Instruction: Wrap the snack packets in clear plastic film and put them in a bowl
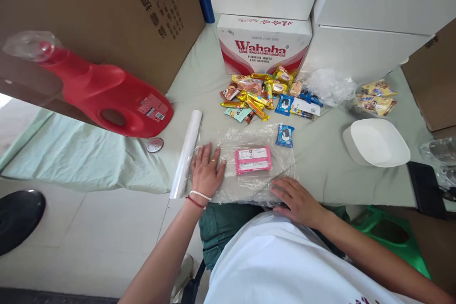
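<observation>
With left hand [207, 171] spread flat and right hand [294, 198] loosely splayed near the bench's front edge [356, 194], could wrinkle clear film [230, 190] under the pink packet [253, 159] by dragging unevenly.

Packet [253, 160] on plastic film [231, 187], roll [186, 154] at left, bowl [352, 146] at right, snacks [257, 105] behind.

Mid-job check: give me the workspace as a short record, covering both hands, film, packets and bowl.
left hand: spread on clear plastic film, beside the film roll
right hand: at the film's near right corner
pink packet: on the film, white labels up
blue packet: near film's far right corner
white bowl: right of the film
</observation>
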Tool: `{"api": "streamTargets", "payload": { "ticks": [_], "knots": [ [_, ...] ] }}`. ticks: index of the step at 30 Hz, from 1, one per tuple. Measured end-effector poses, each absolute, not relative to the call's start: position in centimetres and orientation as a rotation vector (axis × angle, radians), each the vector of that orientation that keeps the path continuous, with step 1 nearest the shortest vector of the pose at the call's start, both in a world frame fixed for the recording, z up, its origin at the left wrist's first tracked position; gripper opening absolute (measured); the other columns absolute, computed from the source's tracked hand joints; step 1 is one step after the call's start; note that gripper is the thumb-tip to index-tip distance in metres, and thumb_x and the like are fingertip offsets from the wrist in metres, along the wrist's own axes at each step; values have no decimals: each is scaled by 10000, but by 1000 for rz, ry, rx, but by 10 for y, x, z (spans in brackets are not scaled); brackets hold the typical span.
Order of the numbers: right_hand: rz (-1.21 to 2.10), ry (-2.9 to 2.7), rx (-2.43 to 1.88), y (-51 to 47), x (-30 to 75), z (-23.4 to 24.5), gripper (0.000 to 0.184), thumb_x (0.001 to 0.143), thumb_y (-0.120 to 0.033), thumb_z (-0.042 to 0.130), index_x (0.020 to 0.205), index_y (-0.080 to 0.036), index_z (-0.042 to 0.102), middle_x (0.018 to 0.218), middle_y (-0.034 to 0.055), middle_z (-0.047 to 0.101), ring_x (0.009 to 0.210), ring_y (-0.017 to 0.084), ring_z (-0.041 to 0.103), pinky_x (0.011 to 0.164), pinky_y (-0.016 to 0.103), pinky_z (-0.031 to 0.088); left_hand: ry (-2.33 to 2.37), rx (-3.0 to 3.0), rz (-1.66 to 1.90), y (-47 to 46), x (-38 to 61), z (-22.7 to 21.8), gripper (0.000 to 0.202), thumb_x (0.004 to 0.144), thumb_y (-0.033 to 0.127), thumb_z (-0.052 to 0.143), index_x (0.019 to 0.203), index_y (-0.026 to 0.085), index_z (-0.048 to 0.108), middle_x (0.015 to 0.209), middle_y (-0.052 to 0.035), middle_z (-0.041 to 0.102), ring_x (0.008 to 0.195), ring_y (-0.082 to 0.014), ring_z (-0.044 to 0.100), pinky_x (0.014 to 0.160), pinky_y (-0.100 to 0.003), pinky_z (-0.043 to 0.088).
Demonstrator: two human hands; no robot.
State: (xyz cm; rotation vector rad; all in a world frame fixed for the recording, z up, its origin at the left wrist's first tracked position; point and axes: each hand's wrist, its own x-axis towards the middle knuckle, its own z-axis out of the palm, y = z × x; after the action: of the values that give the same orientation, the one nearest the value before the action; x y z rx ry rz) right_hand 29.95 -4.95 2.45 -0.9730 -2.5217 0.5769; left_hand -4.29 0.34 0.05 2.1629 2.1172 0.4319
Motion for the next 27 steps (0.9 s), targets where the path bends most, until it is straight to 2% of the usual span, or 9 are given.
{"api": "streamTargets", "payload": {
  "ticks": [3, 6, 9, 13, 16, 18, 21, 24, 27],
  "knots": [
    [638, -2393, -1096, -52, 301, 16, 304, 1034, -214, 492, 1233, -264, 716, 1262, 134, 705, 1145, 288, 647, 968, 521, 592, 2163, 2172, 536, 3, -47, 0, 490, 1015, 424, 491, 1423, 199, 642, 1686, -154, 384, 1569, -373, 324, 1247, -596, 343],
    [797, -2302, -1054, -31, 297, 28, 282, 1034, -231, 486, 1177, -271, 725, 1167, 117, 728, 1024, 264, 662, 881, 468, 604, 2182, 2188, 630, -1, -54, 6, 434, 972, 309, 519, 1344, 175, 697, 1556, -189, 515, 1467, -361, 456, 1215, -571, 388],
    [926, -2282, -1013, -2, 292, 48, 261, 1030, -263, 505, 1170, -265, 726, 1120, 112, 745, 1009, 258, 675, 879, 439, 592, 1935, 2301, 620, -7, -63, 14, 529, 876, 155, 475, 1346, 239, 704, 1455, -138, 614, 1425, -320, 515, 1224, -562, 375],
    [992, -2291, -1052, 33, 290, 64, 273, 994, -235, 524, 1170, -222, 732, 1054, 108, 754, 970, 246, 705, 846, 392, 578, 1414, 2236, 562, -19, -68, 18, 819, 777, 159, 462, 1590, 251, 420, 1559, -95, 563, 1524, -280, 437, 1328, -600, 159],
    [984, -2307, -1105, 49, 291, 70, 281, 976, -215, 526, 1152, -211, 745, 1029, 96, 764, 946, 236, 715, 836, 365, 555, 1370, 2032, 672, -27, -63, 15, 772, 873, 256, 496, 1614, 181, 290, 1433, -137, 654, 1459, -265, 520, 1339, -598, 109],
    [1002, -2307, -1129, 55, 293, 73, 274, 964, -219, 542, 1135, -217, 756, 1017, 86, 773, 942, 234, 719, 838, 352, 545, 1497, 1945, 755, -29, -59, 14, 590, 920, 341, 561, 1483, 196, 463, 1161, -91, 753, 1342, -261, 612, 1330, -598, 155],
    [1044, -2287, -1154, 61, 295, 79, 255, 958, -249, 556, 1088, -215, 772, 1006, 73, 783, 911, 213, 724, 835, 317, 534, 1634, 1791, 956, -22, -55, 13, 315, 915, 404, 639, 1176, 228, 636, 842, -9, 709, 1105, -240, 698, 1264, -558, 336],
    [1057, -2260, -1219, 69, 296, 81, 273, 980, -315, 542, 1057, -203, 779, 986, 57, 786, 875, 197, 716, 807, 286, 521, 1775, 1567, 1209, -4, -55, 12, 271, 885, 385, 673, 1097, 219, 649, 885, -16, 687, 981, -220, 691, 1113, -475, 489],
    [917, -2320, -1550, 79, 293, 80, 285, 979, -293, 534, 1118, -196, 763, 972, 51, 786, 841, 200, 698, 758, 274, 500, 2098, 1462, 1357, 15, -51, 12, 339, 797, 275, 690, 1126, 210, 640, 1035, -51, 671, 1045, -237, 646, 1046, -445, 502]
  ]
}}
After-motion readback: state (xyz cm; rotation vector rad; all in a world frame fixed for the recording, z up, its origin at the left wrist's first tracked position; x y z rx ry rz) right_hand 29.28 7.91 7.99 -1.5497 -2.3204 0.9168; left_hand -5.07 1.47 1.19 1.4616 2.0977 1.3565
